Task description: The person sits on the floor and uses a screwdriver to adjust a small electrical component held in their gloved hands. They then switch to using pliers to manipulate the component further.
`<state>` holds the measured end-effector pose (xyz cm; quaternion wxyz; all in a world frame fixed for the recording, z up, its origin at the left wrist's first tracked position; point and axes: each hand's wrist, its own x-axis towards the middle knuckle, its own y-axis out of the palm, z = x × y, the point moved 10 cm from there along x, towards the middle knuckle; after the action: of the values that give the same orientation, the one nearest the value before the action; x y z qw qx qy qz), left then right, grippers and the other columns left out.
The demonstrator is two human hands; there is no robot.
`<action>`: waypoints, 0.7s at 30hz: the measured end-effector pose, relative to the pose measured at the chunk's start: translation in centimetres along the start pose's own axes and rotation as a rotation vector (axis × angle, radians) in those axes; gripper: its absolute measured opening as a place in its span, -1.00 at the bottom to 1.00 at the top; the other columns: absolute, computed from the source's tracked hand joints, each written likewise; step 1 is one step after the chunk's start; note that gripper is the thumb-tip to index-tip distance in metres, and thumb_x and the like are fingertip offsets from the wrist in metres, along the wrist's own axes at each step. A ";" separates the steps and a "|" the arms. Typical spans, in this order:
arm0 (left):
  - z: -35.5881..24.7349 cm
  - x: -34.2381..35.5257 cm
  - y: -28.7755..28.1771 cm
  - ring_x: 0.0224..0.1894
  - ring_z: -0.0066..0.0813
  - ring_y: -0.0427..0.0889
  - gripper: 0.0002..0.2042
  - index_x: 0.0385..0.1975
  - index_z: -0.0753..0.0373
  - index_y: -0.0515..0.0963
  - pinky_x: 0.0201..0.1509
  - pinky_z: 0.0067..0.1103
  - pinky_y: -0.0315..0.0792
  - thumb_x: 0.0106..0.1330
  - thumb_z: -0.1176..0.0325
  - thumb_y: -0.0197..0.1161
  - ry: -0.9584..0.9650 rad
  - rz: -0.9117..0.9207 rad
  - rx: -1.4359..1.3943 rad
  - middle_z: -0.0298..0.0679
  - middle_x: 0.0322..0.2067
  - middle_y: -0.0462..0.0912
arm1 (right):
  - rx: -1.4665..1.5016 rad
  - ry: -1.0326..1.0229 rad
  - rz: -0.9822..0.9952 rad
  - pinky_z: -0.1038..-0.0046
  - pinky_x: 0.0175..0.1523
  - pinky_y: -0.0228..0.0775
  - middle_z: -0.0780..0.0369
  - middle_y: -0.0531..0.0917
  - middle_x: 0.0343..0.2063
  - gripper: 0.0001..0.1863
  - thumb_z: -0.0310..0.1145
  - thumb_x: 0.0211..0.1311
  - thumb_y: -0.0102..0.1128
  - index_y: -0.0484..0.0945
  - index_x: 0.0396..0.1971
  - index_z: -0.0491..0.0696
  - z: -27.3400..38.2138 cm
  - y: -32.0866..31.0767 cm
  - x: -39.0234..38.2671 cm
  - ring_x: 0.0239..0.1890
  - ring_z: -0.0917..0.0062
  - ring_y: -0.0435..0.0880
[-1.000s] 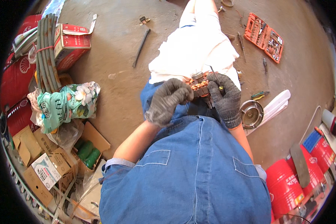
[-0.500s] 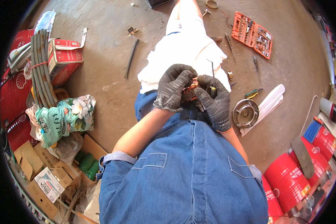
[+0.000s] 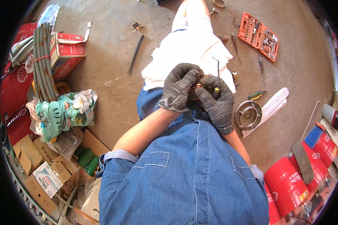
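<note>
Both my hands wear dark grey knitted gloves and meet over my lap. My left hand (image 3: 181,88) is closed, its thumb and fingers pinching at a small copper-coloured part (image 3: 198,86) that shows only as a glint between the gloves. Against the other side of this part presses the thumb of my right hand (image 3: 218,107). Tucked in the right hand's fingers is a hooked pick (image 3: 217,90) with a yellow and dark handle, its thin bent shaft pointing away from me. The gloves hide most of the copper-coloured part.
A white cloth (image 3: 187,52) covers my legs. To the right lie an orange socket set case (image 3: 258,36), a screwdriver (image 3: 236,47), pliers (image 3: 257,95) and a round metal part (image 3: 248,114). Red drums (image 3: 287,183) stand lower right; cartons (image 3: 45,180) and a hose bundle (image 3: 41,62) at left.
My hands have drawn closer together, and the copper-coloured part, more exposed before, is now mostly covered by the gloves. The pick stays in my right hand. The whole view has shifted slightly.
</note>
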<state>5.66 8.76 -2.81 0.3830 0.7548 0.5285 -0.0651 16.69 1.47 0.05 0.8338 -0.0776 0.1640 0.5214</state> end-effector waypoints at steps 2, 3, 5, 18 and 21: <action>0.3 0.1 -0.1 -0.17 -0.50 0.63 -0.87 -0.15 0.23 0.57 -0.07 -0.57 0.56 0.37 0.40 0.26 -0.034 0.012 -0.049 -0.27 -0.22 0.66 | -0.007 -0.022 0.030 0.57 -0.07 0.54 0.29 0.69 -0.23 -0.73 -0.47 0.17 0.40 0.61 -0.13 -0.11 0.7 0.6 -0.2 -0.19 0.66 0.65; 0.4 0.2 -0.2 -0.17 -0.49 0.63 -0.86 -0.15 0.23 0.57 -0.07 -0.57 0.56 0.37 0.39 0.26 -0.040 0.021 -0.054 -0.27 -0.22 0.66 | -0.020 -0.034 0.030 0.57 -0.06 0.54 0.29 0.69 -0.22 -0.74 -0.47 0.17 0.40 0.61 -0.13 -0.10 0.9 0.7 -0.2 -0.19 0.66 0.64; 0.6 0.3 -0.3 -0.17 -0.48 0.63 -0.86 -0.14 0.23 0.57 -0.07 -0.56 0.57 0.37 0.37 0.27 -0.050 0.032 -0.055 -0.27 -0.22 0.66 | -0.046 -0.059 0.031 0.57 -0.05 0.53 0.29 0.68 -0.22 -0.74 -0.47 0.17 0.41 0.61 -0.14 -0.10 1.2 0.9 -0.1 -0.18 0.66 0.64; 0.9 0.5 -0.5 -0.22 -0.52 0.63 -0.85 -0.16 0.22 0.59 -0.13 -0.59 0.58 0.36 0.35 0.28 -0.130 0.061 -0.026 -0.30 -0.25 0.66 | -0.060 0.026 0.014 0.58 -0.11 0.53 0.30 0.69 -0.30 -0.79 -0.47 0.20 0.37 0.62 -0.17 -0.13 0.5 0.8 0.1 -0.26 0.70 0.63; 0.8 0.2 -0.2 -0.24 -0.56 0.62 -0.86 -0.17 0.22 0.59 -0.16 -0.60 0.57 0.36 0.34 0.29 -0.147 0.064 -0.032 -0.33 -0.26 0.66 | -0.038 0.036 -0.009 0.61 -0.12 0.50 0.33 0.67 -0.30 -0.83 -0.49 0.23 0.33 0.62 -0.19 -0.12 -0.1 0.4 0.2 -0.27 0.72 0.60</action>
<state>5.78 8.44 -3.59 0.4349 0.7583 0.4753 -0.0997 16.42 1.78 -0.08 0.8314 -0.1038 0.1686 0.5192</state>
